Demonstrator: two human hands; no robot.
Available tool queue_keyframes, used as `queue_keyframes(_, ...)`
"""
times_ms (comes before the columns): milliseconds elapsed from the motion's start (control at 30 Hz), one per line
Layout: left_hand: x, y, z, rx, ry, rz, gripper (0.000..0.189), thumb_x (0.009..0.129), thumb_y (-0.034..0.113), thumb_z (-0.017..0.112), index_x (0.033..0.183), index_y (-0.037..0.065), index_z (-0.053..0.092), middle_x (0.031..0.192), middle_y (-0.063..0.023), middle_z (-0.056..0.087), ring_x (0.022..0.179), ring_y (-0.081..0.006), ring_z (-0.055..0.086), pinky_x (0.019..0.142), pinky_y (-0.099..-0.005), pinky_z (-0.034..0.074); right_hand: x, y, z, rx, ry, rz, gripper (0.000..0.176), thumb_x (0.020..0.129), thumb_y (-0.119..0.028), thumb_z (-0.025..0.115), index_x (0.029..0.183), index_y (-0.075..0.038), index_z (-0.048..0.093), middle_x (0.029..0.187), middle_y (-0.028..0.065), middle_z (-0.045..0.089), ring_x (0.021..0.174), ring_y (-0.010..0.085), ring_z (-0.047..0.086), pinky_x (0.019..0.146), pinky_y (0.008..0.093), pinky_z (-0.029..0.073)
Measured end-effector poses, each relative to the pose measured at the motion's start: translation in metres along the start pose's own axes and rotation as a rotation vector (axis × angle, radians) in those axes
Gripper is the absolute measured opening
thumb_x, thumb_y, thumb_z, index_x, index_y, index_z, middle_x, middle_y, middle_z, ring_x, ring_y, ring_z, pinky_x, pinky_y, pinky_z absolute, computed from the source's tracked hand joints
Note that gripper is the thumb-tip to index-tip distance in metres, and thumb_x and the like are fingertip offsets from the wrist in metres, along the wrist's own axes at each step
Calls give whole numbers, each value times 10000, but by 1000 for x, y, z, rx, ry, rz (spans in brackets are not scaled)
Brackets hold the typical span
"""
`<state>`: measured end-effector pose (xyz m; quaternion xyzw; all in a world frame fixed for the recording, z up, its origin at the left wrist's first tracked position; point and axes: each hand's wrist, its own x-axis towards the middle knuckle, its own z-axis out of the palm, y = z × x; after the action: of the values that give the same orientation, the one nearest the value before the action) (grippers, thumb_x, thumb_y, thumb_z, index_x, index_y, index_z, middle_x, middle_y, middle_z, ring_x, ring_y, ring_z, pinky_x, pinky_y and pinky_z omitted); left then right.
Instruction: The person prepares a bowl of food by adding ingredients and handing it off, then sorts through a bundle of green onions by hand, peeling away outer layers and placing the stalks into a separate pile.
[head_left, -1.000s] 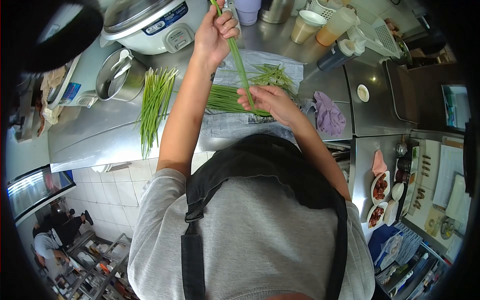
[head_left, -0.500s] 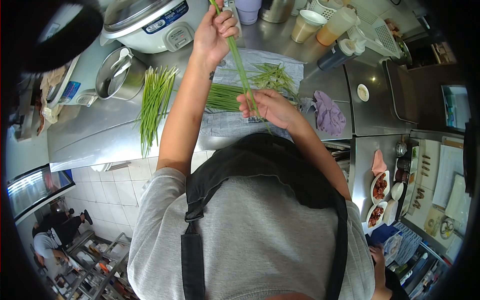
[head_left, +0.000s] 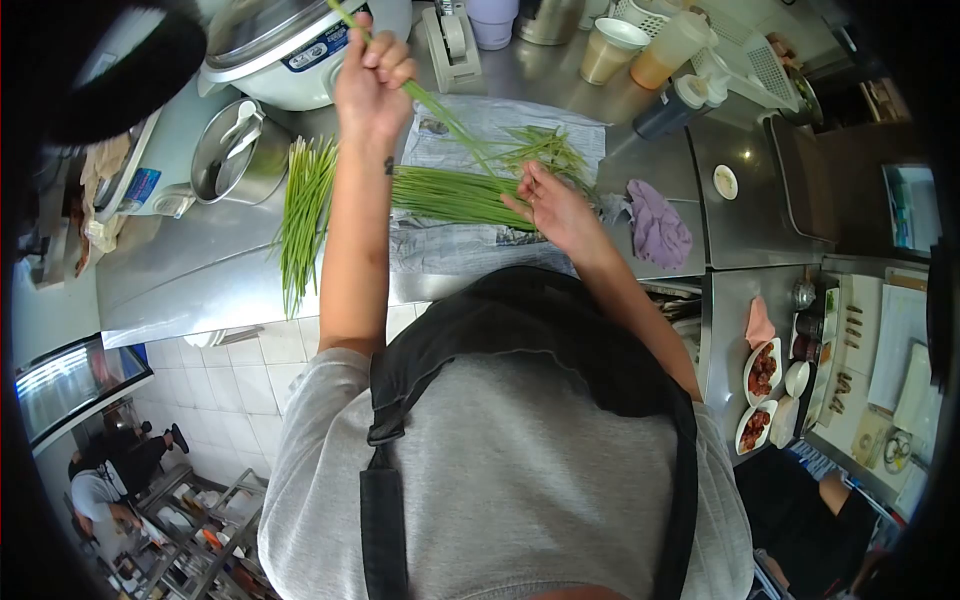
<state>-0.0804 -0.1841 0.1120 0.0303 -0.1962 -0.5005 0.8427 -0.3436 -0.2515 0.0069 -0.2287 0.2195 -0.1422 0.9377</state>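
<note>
My left hand (head_left: 375,88) is raised near the rice cooker, its fingers wrapped round a few long green chives (head_left: 447,122). Their free ends slant down to the right toward my right hand (head_left: 556,207). The fingers of that hand are apart and slightly curled, with no stalk visibly gripped. Beside and below it lies a thick bundle of chives (head_left: 450,195) on spread newspaper (head_left: 440,250). Loose, yellowish-green trimmings (head_left: 545,150) are heaped behind the right hand. Left of my forearm, another pile of chives (head_left: 308,220) hangs over the steel counter's front edge.
A rice cooker (head_left: 300,60), a metal pot (head_left: 215,165) and a tape dispenser (head_left: 452,50) stand along the back. Sauce bottles (head_left: 680,105) and a purple cloth (head_left: 657,225) are to the right. Another person (head_left: 815,510) stands at lower right, near plated food (head_left: 763,372).
My left hand has moved left and slightly down with the chives. The right hand has shifted right, its fingers now clear of the stalks. The person at lower right has moved.
</note>
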Motion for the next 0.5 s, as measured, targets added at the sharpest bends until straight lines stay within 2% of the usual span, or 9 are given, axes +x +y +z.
queue_keyframes(67, -1, 13, 4, -19, -15, 1, 224, 1010, 237, 382, 1014, 114, 569, 618, 37, 326, 527, -83, 256, 475, -219, 249, -13, 3, 7, -67, 39, 39, 179, 962, -190, 527, 1059, -47, 572, 871, -2, 568, 821, 117, 559, 904, 385, 510)
queue_keyframes(167, -5, 21, 4, 1, 27, 18, 229, 1010, 248, 379, 1033, 124, 571, 622, 33, 331, 527, -86, 261, 472, -224, 251, -26, 1, 41, -339, 77, 129, 225, 973, -215, 505, 1082, -28, 566, 772, -21, 504, 698, 85, 493, 726, 282, 504)
queue_keyframes(267, -10, 19, -9, 44, 67, 38, 224, 1011, 269, 381, 1068, 147, 559, 634, 34, 342, 532, -79, 271, 462, -222, 248, -20, -2, 36, -356, -184, 242, 274, 982, -252, 470, 1097, -21, 562, 719, -50, 403, 596, 52, 358, 545, 205, 348)
queue_keyframes(367, -20, 17, -10, 93, 130, 79, 225, 1012, 270, 375, 1070, 146, 553, 633, 33, 342, 528, -78, 269, 457, -223, 245, -25, -10, 53, -494, -234, 348, 252, 986, -285, 441, 990, -67, 568, 666, -67, 318, 543, 39, 239, 480, 204, 191)
queue_keyframes(467, -34, 23, -8, 29, 146, 111, 216, 1012, 265, 377, 1075, 138, 539, 621, 35, 333, 508, -78, 251, 446, -224, 230, -27, -4, 50, -455, -252, 212, 218, 980, -277, 461, 845, -118, 524, 614, -77, 282, 510, 34, 213, 448, 204, 170)
queue_keyframes(500, -40, 29, -8, -21, 110, 116, 206, 1011, 259, 382, 1075, 133, 532, 614, 37, 327, 499, -77, 242, 442, -223, 222, -22, -2, 48, -335, -123, 151, 246, 973, -300, 477, 801, -125, 494, 598, -80, 282, 491, 36, 212, 433, 210, 171)
